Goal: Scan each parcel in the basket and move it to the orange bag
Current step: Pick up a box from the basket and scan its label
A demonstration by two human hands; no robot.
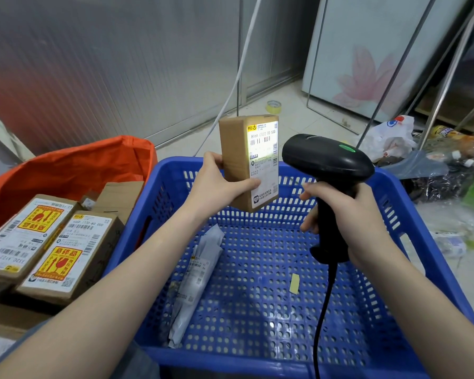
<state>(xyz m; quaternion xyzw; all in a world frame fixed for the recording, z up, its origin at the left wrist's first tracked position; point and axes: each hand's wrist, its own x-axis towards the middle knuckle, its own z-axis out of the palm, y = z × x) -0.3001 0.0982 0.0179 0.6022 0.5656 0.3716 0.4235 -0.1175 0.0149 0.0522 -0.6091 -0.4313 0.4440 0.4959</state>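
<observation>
My left hand (219, 184) grips a small brown cardboard parcel (236, 160) upright above the blue basket (411, 214), its white label facing right. My right hand (348, 214) grips the handle of a black barcode scanner (326, 160), whose head points at the label from close by. The label's top is lit brightly and a green light shows on the scanner. A grey soft-pack parcel (197, 280) lies in the basket's left part. The orange bag (74, 165) stands open to the left, holding several labelled cardboard boxes (63, 255).
The scanner's black cable (323, 310) hangs down over the basket. A small yellow paper scrap (294, 283) lies on the basket floor. Plastic bags and litter (433, 160) cover the floor at the right. A tape roll (274, 106) and a white cable (230, 91) lie behind the basket.
</observation>
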